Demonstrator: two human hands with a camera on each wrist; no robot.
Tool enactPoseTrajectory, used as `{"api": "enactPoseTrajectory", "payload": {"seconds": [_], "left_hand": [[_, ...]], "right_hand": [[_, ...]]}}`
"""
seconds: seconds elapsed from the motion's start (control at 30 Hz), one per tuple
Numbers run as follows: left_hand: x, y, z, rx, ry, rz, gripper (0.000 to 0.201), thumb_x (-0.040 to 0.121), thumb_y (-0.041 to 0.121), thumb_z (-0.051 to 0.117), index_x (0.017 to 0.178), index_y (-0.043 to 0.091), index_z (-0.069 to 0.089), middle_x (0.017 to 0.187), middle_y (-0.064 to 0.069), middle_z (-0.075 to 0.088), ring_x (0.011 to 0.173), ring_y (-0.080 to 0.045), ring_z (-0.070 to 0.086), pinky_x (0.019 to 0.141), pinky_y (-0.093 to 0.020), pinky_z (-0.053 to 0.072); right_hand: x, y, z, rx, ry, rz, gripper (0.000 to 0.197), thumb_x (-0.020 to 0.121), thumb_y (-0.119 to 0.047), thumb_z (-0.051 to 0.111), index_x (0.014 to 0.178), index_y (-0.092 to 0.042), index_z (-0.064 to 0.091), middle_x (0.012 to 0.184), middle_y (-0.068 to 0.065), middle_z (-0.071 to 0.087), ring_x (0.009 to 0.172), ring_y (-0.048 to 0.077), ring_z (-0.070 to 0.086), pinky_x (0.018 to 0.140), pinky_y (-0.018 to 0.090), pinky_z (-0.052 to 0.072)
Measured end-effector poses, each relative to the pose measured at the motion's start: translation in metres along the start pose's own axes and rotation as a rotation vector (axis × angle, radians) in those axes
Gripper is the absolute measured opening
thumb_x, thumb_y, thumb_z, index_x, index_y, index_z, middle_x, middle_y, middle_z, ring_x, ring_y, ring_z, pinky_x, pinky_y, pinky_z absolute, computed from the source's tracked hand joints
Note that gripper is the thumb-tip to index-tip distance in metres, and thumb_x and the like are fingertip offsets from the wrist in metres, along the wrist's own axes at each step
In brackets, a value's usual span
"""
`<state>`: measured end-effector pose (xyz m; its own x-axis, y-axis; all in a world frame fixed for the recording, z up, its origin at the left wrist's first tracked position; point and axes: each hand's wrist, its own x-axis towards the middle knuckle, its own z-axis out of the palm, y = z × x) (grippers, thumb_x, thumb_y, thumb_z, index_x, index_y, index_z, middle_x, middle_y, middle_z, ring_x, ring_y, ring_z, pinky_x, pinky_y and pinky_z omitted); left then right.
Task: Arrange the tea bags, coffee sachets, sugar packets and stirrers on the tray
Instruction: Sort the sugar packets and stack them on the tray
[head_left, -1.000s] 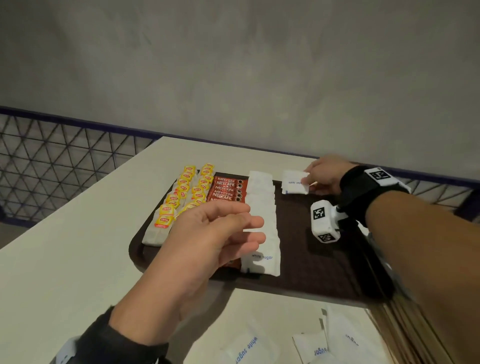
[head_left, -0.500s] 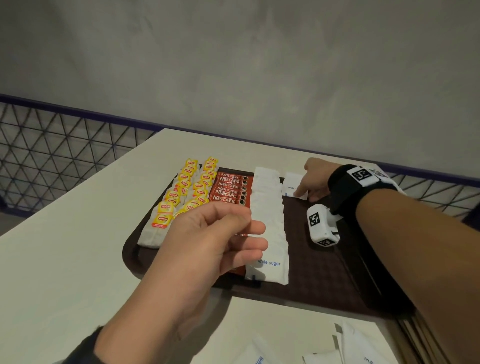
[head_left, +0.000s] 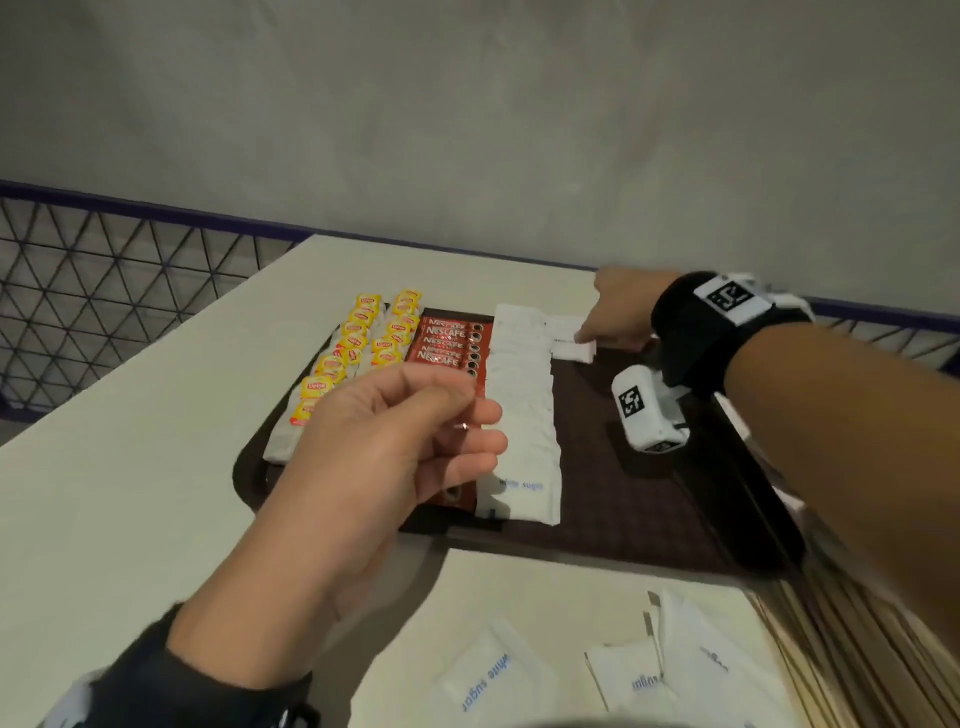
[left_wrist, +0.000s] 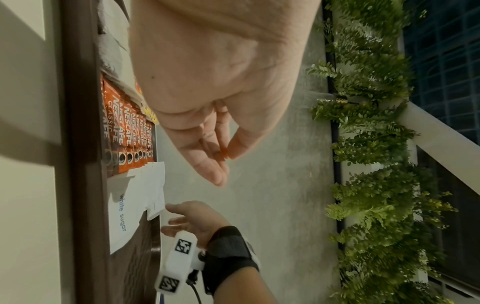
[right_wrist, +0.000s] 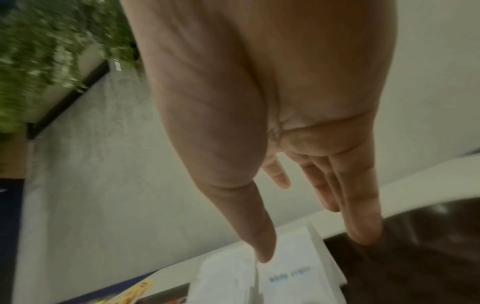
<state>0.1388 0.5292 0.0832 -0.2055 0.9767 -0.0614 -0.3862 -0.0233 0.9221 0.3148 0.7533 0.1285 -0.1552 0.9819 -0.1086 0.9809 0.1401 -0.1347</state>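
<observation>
Your right hand (head_left: 621, 306) is stretched to the far edge of the brown tray (head_left: 644, 512), fingers straight, with the thumb tip and a fingertip down on a white sugar packet (head_left: 570, 346) it is setting beside the top of the sugar packet row (head_left: 524, 410). Your left hand (head_left: 400, 441) hovers over the near part of the tray, fingers loosely curled and holding nothing.

On the tray, the Lipton tea bags (head_left: 353, 358) lie in two columns at the left, the Nescafe coffee sachets (head_left: 451, 345) overlap next to them, and the sugar row runs just right of those. More loose sugar packets (head_left: 480, 680) wait on the counter (head_left: 130, 467) near you, and the wooden stirrers (head_left: 852, 660) lie at the near right, blurred.

Watch the lift-off: the packet is light, so a dragging fingertip would likely skew it or pull it off the row's line. I'd also judge the wrist-mounted camera (head_left: 647, 410) hangs low enough to brush the tray. Your left hand sits close above the sachets and sugar; dropping it carelessly could fan those overlapped stacks.
</observation>
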Motion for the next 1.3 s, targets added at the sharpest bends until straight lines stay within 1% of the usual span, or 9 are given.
{"api": "enactPoseTrajectory", "payload": {"seconds": [0.1, 0.2, 0.27, 0.33, 0.43, 0.8, 1.0, 1.13, 1.3], "left_hand": [[-0.001, 0.000, 0.001, 0.017, -0.007, 0.010, 0.008, 0.098, 0.005, 0.061, 0.094, 0.005, 0.068, 0.079, -0.011, 0.077, 0.062, -0.017, 0.072, 0.056, -0.021, 0.059], [-0.006, -0.002, 0.002, 0.045, -0.029, 0.024, 0.008, 0.099, 0.006, 0.062, 0.094, 0.007, 0.069, 0.078, -0.009, 0.077, 0.064, -0.017, 0.072, 0.057, -0.022, 0.059], [-0.010, -0.002, 0.003, 0.064, -0.046, 0.031, 0.007, 0.099, 0.008, 0.063, 0.096, 0.008, 0.069, 0.080, -0.008, 0.076, 0.066, -0.017, 0.072, 0.060, -0.022, 0.060], [-0.013, -0.003, 0.004, 0.082, -0.066, 0.042, 0.006, 0.099, 0.008, 0.063, 0.097, 0.007, 0.069, 0.081, -0.008, 0.076, 0.068, -0.018, 0.072, 0.062, -0.023, 0.060], [-0.016, -0.002, 0.006, 0.111, -0.070, 0.061, 0.006, 0.099, 0.009, 0.063, 0.099, 0.007, 0.069, 0.081, -0.007, 0.076, 0.070, -0.019, 0.072, 0.062, -0.023, 0.059], [-0.017, -0.005, 0.004, 0.169, -0.072, 0.076, 0.003, 0.099, 0.014, 0.066, 0.098, 0.012, 0.068, 0.084, -0.005, 0.077, 0.076, -0.020, 0.073, 0.066, -0.027, 0.059], [-0.016, -0.005, 0.002, 0.171, -0.072, 0.070, 0.004, 0.099, 0.015, 0.067, 0.097, 0.012, 0.069, 0.087, -0.007, 0.077, 0.077, -0.021, 0.072, 0.068, -0.029, 0.059], [-0.016, -0.003, 0.000, 0.176, -0.061, 0.076, 0.005, 0.099, 0.016, 0.068, 0.096, 0.013, 0.070, 0.087, -0.007, 0.077, 0.075, -0.020, 0.072, 0.065, -0.028, 0.058], [-0.015, -0.001, 0.000, 0.229, -0.090, 0.039, 0.014, 0.099, 0.023, 0.068, 0.107, 0.012, 0.070, 0.097, -0.011, 0.079, 0.076, -0.021, 0.073, 0.066, -0.032, 0.058]], "right_hand": [[-0.049, 0.000, -0.020, -0.100, -0.029, -0.166, 0.034, 0.090, -0.039, 0.072, 0.101, -0.007, 0.074, 0.088, 0.012, 0.077, 0.070, 0.023, 0.070, 0.070, 0.033, 0.056], [-0.133, 0.000, -0.027, -0.008, -0.310, -0.326, 0.030, 0.086, -0.044, 0.076, 0.074, -0.017, 0.072, 0.073, 0.002, 0.074, 0.061, 0.012, 0.065, 0.063, 0.027, 0.056], [-0.190, 0.002, -0.017, -0.050, -0.552, -0.361, 0.029, 0.080, -0.053, 0.078, 0.085, -0.025, 0.074, 0.079, -0.005, 0.074, 0.066, 0.009, 0.065, 0.065, 0.023, 0.058], [-0.230, 0.011, 0.000, -0.228, -0.626, -0.367, 0.040, 0.075, -0.064, 0.078, 0.105, -0.040, 0.066, 0.093, -0.015, 0.070, 0.078, 0.004, 0.066, 0.072, 0.024, 0.060], [-0.262, 0.026, 0.024, -0.410, -0.524, -0.316, 0.062, 0.077, -0.065, 0.075, 0.129, -0.046, 0.046, 0.110, -0.018, 0.059, 0.095, 0.008, 0.064, 0.082, 0.028, 0.059], [-0.276, 0.036, 0.050, -0.207, -0.309, -0.231, 0.073, 0.079, -0.051, 0.081, 0.136, -0.031, 0.041, 0.107, -0.008, 0.052, 0.087, 0.011, 0.059, 0.075, 0.028, 0.057], [-0.265, 0.019, 0.058, 0.149, -0.212, -0.292, 0.076, 0.081, -0.030, 0.085, 0.144, -0.037, 0.042, 0.108, -0.009, 0.062, 0.090, 0.009, 0.064, 0.079, 0.023, 0.059], [-0.258, 0.012, 0.055, 0.315, -0.163, -0.300, 0.066, 0.079, -0.024, 0.086, 0.135, -0.039, 0.054, 0.098, -0.009, 0.065, 0.084, 0.010, 0.066, 0.076, 0.023, 0.061], [-0.252, 0.020, 0.034, 0.912, -0.245, -0.249, 0.040, 0.079, -0.001, 0.081, 0.113, -0.020, 0.073, 0.087, 0.001, 0.069, 0.075, 0.015, 0.068, 0.074, 0.027, 0.060]]}}
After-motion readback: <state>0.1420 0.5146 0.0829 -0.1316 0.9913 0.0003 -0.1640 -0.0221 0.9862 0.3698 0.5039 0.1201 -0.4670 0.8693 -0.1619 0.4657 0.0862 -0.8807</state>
